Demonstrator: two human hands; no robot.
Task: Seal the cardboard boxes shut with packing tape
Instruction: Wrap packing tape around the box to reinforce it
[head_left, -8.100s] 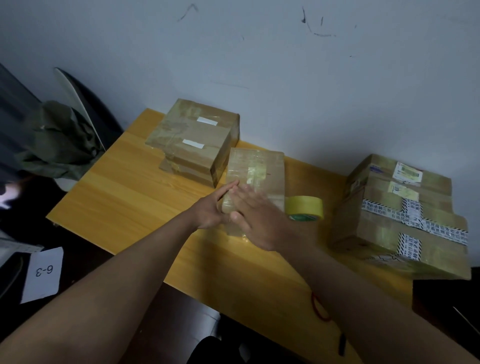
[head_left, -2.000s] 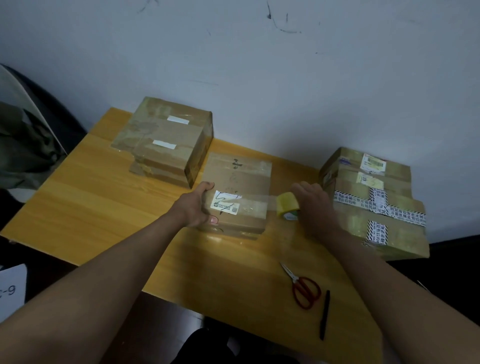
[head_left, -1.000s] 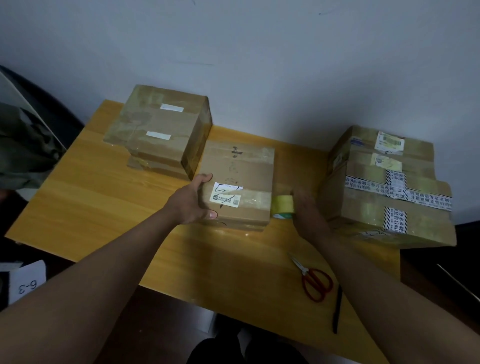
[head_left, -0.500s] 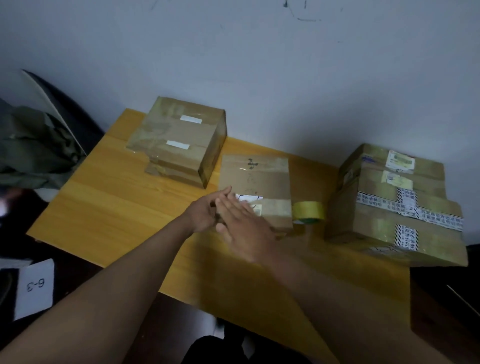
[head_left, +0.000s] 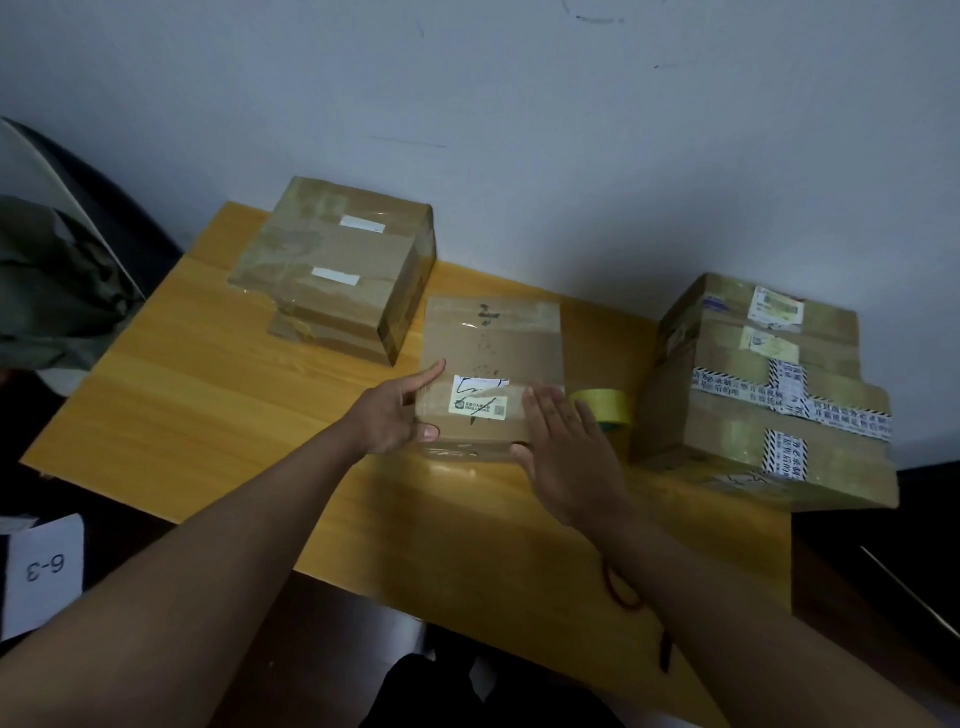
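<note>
Small brown cardboard box with a white printed label sat mid-table on the yellow wooden table, top flaps down, clear tape visible across its far edge. Left hand was against the box's left side: index finger straight along the top edge, thumb on the near face, so a loose flat hold, fingers not curled round. Right hand lay flat on the box's near right corner, fingers straight and slightly spread, pressing the top next to the label; thumb at the near face.

Yellowish roll of packing tape lay on the table just right of that box, partly hidden behind the right fingers, between the box and the big brown box with black-and-white printed tape bands. That big box stood at the table's right end. A medium taped box with two white strips was stacked on a flatter box at the far left corner. White paper sheet marked "6-3" lay off the table, lower left.
</note>
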